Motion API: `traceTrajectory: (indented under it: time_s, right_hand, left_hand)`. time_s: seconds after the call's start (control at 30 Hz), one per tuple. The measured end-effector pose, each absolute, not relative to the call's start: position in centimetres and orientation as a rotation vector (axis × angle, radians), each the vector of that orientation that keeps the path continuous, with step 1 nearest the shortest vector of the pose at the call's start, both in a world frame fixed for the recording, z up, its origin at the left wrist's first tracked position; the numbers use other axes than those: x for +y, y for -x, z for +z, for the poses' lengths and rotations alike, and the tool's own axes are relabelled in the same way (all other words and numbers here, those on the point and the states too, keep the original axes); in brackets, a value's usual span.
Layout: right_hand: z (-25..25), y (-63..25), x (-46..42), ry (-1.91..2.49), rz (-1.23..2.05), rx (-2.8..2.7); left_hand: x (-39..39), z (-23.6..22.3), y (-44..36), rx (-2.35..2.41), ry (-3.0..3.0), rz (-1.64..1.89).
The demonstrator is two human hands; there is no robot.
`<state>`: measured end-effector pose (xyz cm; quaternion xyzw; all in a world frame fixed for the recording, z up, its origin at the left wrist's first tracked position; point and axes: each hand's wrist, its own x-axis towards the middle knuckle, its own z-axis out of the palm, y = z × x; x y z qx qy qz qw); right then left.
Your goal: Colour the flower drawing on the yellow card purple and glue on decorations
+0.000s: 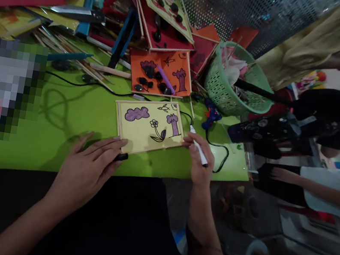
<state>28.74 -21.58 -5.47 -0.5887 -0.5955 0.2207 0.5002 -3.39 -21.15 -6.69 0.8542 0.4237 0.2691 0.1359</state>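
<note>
A yellow card [139, 135] with a thin stick border lies on the green table. Drawn on it are a purple cloud, a flower with one leaf coloured purple, a purple tree and a bird. My left hand [86, 170] rests its fingertips on the card's near left corner, and a black marker cap [121, 157] pokes out between thumb and fingers. In my right hand [200, 163] is a white marker [200, 152], its tip pointing up and away from me. The right fingertips touch the card's right edge.
Behind the card lies an orange decorated card [166, 72] with a purple pen on it. A green basket [234, 94] and a blue glue gun [211, 115] with a black cord stand to the right. A knife [78, 12] and sticks lie back left. People are at the right.
</note>
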Motion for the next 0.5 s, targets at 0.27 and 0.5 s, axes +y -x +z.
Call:
traceTrajectory:
  time_s: [0.27,0.5]
  right_hand:
    - [-2.9,-25.1,-18.3,1.163,0.973,-1.14]
    - [-4.2,-21.9,-14.7,1.241,1.319,-1.248]
  left_hand:
    - [-21.3,-6.8,2.4,1.192,-2.575,0.814]
    - [-21.5,-7.2,2.0,1.251,-2.559,0.879]
